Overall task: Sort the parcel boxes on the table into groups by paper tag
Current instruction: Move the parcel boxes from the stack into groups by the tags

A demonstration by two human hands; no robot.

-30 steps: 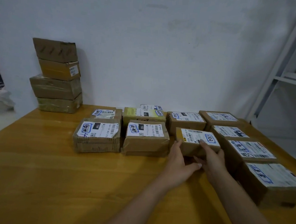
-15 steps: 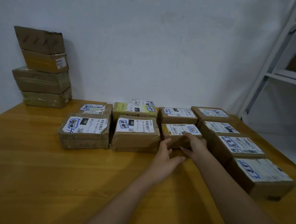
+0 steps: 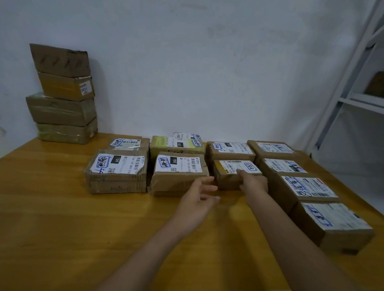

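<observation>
Pushed back toward the table's point(image 3: 45, 214) far edge, the small parcel box point(image 3: 226, 179) now sits in its row. My left hand point(image 3: 196, 199) has let go, fingers loose; my right hand point(image 3: 254, 183) rests flat on its near top edge. Light, stiff cardboard, I judge: grip both ends. Its tag is unreadable; neighbouring boxes say 150 point(image 3: 174, 161) and 15H point(image 3: 117, 160).

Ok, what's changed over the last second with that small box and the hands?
The left hand has let go of the small box and drawn back, open above the table. The box looks nudged slightly away, toward the parcel behind it. The right hand still rests on it, one of its fingers on the label. The other parcels have not moved.
</observation>
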